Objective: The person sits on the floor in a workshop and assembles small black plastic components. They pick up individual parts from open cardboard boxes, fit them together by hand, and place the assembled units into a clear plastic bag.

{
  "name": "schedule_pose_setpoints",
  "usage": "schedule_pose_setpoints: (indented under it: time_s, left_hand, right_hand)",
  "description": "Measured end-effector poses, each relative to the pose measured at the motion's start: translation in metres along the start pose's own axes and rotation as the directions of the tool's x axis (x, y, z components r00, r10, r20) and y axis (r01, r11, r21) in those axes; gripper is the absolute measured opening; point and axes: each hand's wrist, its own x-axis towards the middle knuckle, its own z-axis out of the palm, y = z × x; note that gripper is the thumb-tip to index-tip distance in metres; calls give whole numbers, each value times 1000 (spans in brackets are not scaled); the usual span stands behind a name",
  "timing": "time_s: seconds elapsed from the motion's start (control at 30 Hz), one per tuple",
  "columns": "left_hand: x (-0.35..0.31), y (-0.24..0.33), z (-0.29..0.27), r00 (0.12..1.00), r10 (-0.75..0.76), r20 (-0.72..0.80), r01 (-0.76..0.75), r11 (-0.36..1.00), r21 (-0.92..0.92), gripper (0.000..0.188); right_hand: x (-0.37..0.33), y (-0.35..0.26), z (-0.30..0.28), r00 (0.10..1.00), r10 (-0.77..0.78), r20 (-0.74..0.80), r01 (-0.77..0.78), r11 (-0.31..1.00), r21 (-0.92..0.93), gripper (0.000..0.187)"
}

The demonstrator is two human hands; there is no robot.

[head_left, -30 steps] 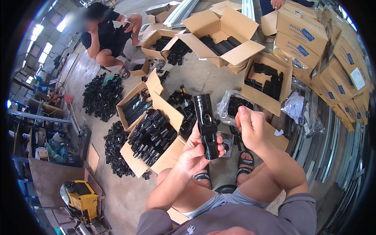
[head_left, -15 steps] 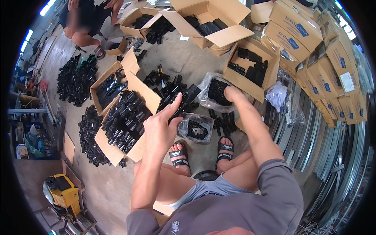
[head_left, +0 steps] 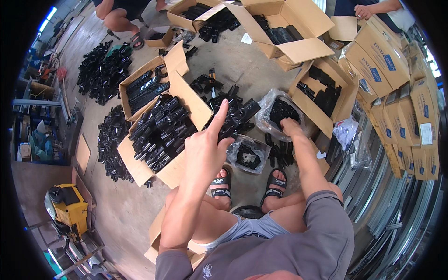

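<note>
My left hand (head_left: 205,147) is raised in front of me, its index finger stretched out and its thumb apart. It appears to grip a long black part (head_left: 245,113) that sticks out to the right, over a loose pile of similar black parts (head_left: 200,85). My right hand (head_left: 290,127) is at the near edge of a clear plastic bag (head_left: 266,122) filled with small black pieces (head_left: 281,108). Its fingers are curled down among them, and the tips are hidden. A smaller bag-lined box (head_left: 263,161) with small black pieces stands before my feet.
At left, an open carton (head_left: 203,109) holds stacked black parts, with floor piles (head_left: 103,72) beyond. Open cartons (head_left: 312,49) stand at the far side and right. Closed cartons (head_left: 378,56) and metal profiles (head_left: 373,186) line the right. Another person's hand (head_left: 364,11) shows far right.
The whole view has shifted. My right hand has moved from the bag's right side toward its near edge. My left hand keeps its pose, the black part still beside it.
</note>
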Motion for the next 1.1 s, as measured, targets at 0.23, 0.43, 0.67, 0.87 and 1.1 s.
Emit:
schedule_pose_setpoints:
  time_s: [0.23,0.43,0.67,0.87,1.1]
  left_hand:
    - [0,4,-2,999,33,-12,-34,999,-32,88]
    - [-1,-3,3,995,90,-32,-92,992,-82,89]
    - [-3,13,11,989,146,24,-144,986,-79,92]
    - [-12,18,26,976,214,43,-211,975,-74,102]
    - [-21,25,34,961,277,23,-275,959,-70,110]
  right_hand:
    - [-6,18,-39,987,-36,-159,53,994,98,18]
    - [-92,-52,-170,932,-187,-309,344,721,602,27]
    - [-237,-125,-236,883,-241,-402,440,129,889,26]
    - [-258,-174,-222,463,-328,-823,786,580,212,22]
    - [-235,-175,-207,240,-465,-853,695,696,-184,14]
